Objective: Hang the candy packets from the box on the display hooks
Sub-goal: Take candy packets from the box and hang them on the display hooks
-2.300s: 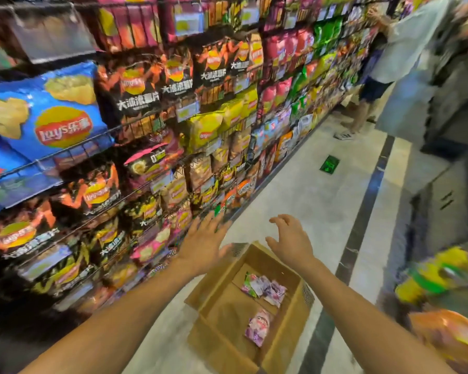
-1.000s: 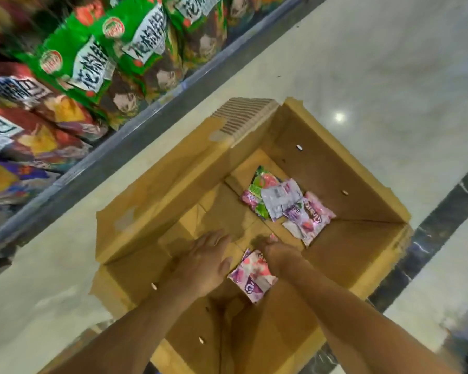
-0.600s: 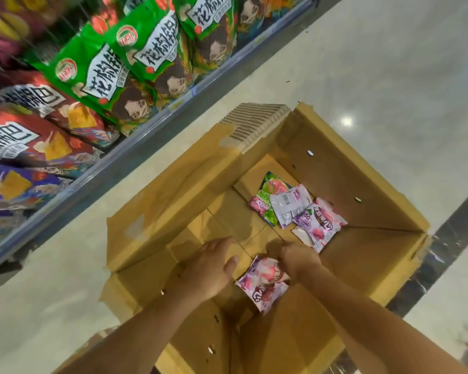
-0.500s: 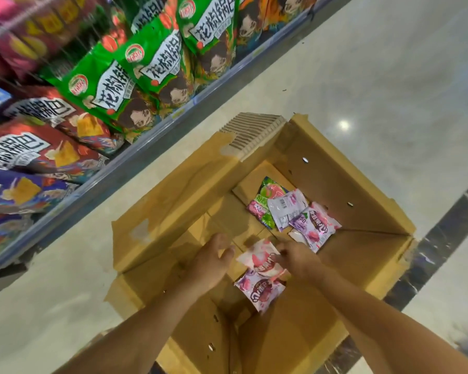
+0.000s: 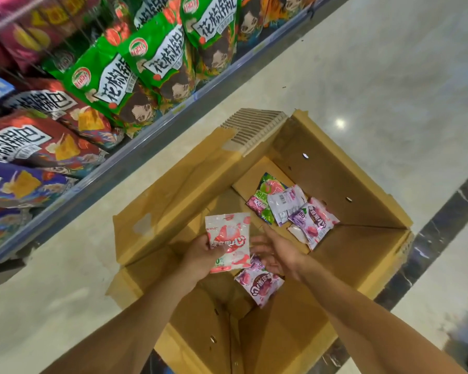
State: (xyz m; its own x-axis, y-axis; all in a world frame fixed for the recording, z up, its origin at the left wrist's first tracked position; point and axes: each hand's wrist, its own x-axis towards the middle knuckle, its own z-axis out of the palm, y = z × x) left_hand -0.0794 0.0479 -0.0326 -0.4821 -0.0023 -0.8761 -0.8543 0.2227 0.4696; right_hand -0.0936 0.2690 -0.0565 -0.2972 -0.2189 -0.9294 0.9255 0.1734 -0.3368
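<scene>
Your hands are over the open cardboard box (image 5: 343, 184), one candy packet lifted.

Your left hand (image 5: 203, 256) grips a white-and-red candy packet (image 5: 227, 240) by its lower left edge, holding it upright above the box floor. Your right hand (image 5: 277, 256) is open, fingers spread, just beside that packet and touching a purple packet (image 5: 260, 287) that lies under it on the box bottom. A small pile of packets (image 5: 292, 209), green, white and purple, sits in the far corner of the box. The box stands on the pale floor (image 5: 362, 76) beside a shelf of snack bags (image 5: 135, 66).
</scene>
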